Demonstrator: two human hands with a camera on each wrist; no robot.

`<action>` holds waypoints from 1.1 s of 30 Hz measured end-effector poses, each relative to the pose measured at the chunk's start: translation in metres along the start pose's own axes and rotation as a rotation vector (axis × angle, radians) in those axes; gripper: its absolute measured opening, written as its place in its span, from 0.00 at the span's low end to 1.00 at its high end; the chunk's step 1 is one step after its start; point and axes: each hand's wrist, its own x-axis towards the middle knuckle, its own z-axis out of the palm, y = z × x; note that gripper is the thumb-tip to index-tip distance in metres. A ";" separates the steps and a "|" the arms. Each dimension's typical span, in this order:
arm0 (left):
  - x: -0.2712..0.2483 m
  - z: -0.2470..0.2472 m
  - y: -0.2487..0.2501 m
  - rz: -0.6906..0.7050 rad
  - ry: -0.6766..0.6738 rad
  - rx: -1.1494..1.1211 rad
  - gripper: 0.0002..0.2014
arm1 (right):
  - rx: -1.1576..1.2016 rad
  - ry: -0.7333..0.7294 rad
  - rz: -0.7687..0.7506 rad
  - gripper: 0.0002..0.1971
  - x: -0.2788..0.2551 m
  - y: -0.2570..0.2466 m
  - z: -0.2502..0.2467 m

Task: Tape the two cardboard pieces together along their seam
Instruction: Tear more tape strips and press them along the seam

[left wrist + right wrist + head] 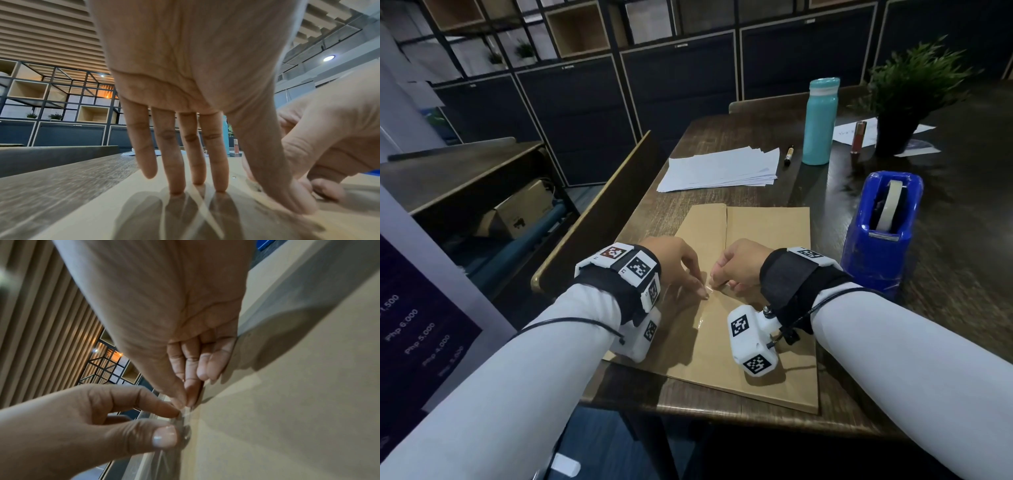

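Note:
Two brown cardboard pieces, the left piece (698,222) and the right piece (770,233), lie flat side by side on the dark table, meeting at a seam (726,226). A strip of clear tape (703,320) lies glossy along the near part of the seam. My left hand (697,284) has straight fingers (220,181) touching the cardboard, and its thumb presses the tape (185,423) down. My right hand (717,279) pinches the tape's free end between thumb and forefinger (186,404), its other fingers curled. The two hands almost touch over the seam.
A blue tape dispenser (883,233) stands right of the cardboard. Behind it are a stack of white paper (722,168), a marker (789,156), a teal bottle (820,123) and a potted plant (904,99). The table's front edge (688,407) is close below the cardboard.

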 end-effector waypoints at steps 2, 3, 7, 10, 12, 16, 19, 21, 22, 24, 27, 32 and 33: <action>0.002 0.000 0.002 -0.011 0.014 0.035 0.20 | -0.028 0.003 0.004 0.05 -0.001 0.000 -0.001; 0.003 0.001 0.003 -0.016 0.018 0.054 0.21 | -0.038 0.006 0.006 0.04 -0.001 0.000 -0.001; 0.005 0.003 0.006 -0.022 0.016 0.095 0.24 | -0.038 0.005 0.012 0.04 -0.002 -0.001 -0.001; 0.007 0.004 0.007 -0.020 -0.007 0.093 0.25 | -0.016 0.005 0.016 0.06 0.000 -0.001 -0.001; 0.008 0.003 0.008 -0.013 -0.021 0.102 0.25 | 0.011 0.002 0.010 0.07 0.001 -0.001 0.000; 0.008 0.003 0.009 0.021 -0.036 0.067 0.27 | 0.027 0.006 -0.015 0.02 0.005 -0.003 0.002; 0.010 0.004 0.008 0.030 -0.032 0.055 0.32 | -0.032 0.011 -0.040 0.05 0.007 -0.004 0.003; 0.011 0.004 0.007 0.036 -0.029 0.063 0.34 | -0.046 0.016 -0.048 0.08 0.008 -0.004 0.003; 0.011 0.005 0.006 0.036 -0.028 0.066 0.35 | -0.053 0.021 -0.055 0.07 0.008 -0.003 0.002; 0.012 0.005 0.005 0.035 -0.029 0.065 0.36 | -0.078 0.027 -0.053 0.01 0.007 -0.003 0.001; 0.013 0.006 0.004 0.040 -0.028 0.072 0.35 | -0.084 0.036 -0.041 0.08 0.008 -0.001 0.000; 0.012 0.005 0.003 0.044 -0.034 0.087 0.35 | -0.234 0.052 -0.049 0.12 0.010 -0.006 -0.001; 0.011 0.006 0.003 0.047 -0.034 0.090 0.35 | -0.257 0.054 -0.049 0.12 0.010 -0.007 -0.001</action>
